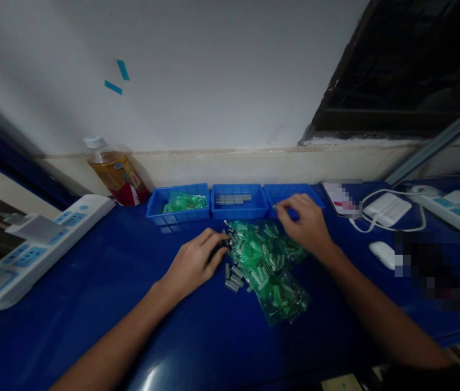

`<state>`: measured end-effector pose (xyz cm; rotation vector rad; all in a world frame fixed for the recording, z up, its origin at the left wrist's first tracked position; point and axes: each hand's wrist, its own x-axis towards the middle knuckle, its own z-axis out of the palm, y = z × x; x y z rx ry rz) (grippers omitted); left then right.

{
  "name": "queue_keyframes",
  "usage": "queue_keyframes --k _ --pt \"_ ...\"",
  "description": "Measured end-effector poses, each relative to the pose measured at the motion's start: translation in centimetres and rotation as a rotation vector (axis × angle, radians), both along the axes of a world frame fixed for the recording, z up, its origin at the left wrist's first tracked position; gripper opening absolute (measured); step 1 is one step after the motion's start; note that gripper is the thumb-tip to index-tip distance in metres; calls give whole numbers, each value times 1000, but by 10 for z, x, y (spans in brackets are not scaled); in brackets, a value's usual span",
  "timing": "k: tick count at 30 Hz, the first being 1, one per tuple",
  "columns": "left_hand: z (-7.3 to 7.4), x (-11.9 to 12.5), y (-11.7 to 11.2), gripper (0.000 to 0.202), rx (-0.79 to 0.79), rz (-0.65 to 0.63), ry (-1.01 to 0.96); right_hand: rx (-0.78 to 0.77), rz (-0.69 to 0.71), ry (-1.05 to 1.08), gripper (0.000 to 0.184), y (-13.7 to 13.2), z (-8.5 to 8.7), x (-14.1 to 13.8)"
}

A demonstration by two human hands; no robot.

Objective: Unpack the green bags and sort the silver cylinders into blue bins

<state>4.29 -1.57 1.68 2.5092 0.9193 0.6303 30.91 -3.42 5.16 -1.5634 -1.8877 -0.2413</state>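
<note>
My left hand (194, 262) is at the left edge of a pile, thumb and forefinger curled together at some small grey metal cylinders (234, 280); what lies between the fingertips is hard to make out. Green pieces in clear plastic bags (254, 250) make up most of the pile. Over the front of the right blue bin (292, 191), my right hand (305, 221) pinches a small green piece (276, 206), its tip just showing. The left blue bin (178, 215) holds green bagged pieces. In the middle blue bin (239, 209) grey cylinders lie in rows.
A drink bottle (118, 174) stands by the wall behind a white power strip (56, 236). At right are a phone (338, 198), a white charger with its cable (387, 209), a white mouse-like object (382, 255) and another power strip (449, 209).
</note>
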Motion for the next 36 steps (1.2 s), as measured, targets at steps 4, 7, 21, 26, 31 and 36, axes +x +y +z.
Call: queue_keyframes --k 4,7,21,26,31,36 --pt "-6 -4 8 23 30 -55 111 -411 -283 -122 21 51 13 44" --pt "-8 -2 8 17 11 -55 127 -688 -306 -209 22 75 16 48" --pt "-7 11 -2 15 -354 74 -317 -107 286 -20 16 -23 -14 -38" --pt "-14 17 -13 19 -470 28 -433 -175 431 -136 13 -35 -27 -59" --pt "-17 17 -14 20 -489 14 -466 -131 431 -116 14 -36 -25 -64" --pt "-11 12 -7 16 -337 39 -324 -65 358 -159 16 -22 -12 -49"
